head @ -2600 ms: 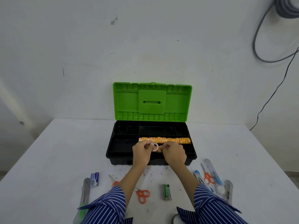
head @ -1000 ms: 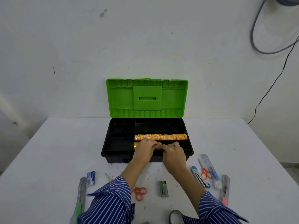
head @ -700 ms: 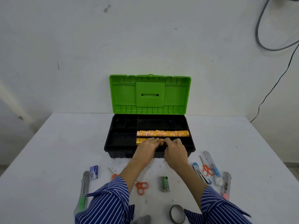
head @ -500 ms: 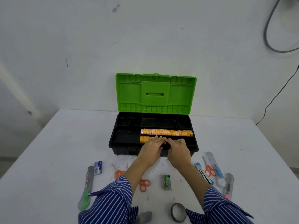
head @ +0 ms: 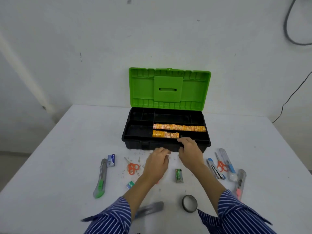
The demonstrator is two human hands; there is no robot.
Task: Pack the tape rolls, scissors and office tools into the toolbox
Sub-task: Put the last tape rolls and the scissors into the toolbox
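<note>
White and matte, the desk (head: 67,149) is carrying a black plastic toolbox (head: 166,146) at twelve o'clock, its ribbed green lid (head: 169,89) standing open. Two rows of orange tape rolls (head: 179,127) are lying in the front tray compartments. The right hand (head: 190,152) is resting its relaxed fingers on the toolbox's front rim, gripping nothing. The left hand (head: 157,162) is hovering loosely curled and empty just before the box. A green-tipped utility knife (head: 100,179) is lying at nine o'clock, a dark tape ring (head: 189,203) at five o'clock, orange-handled scissors (head: 132,167) left of the hands, another pair (head: 221,163) at three o'clock.
</note>
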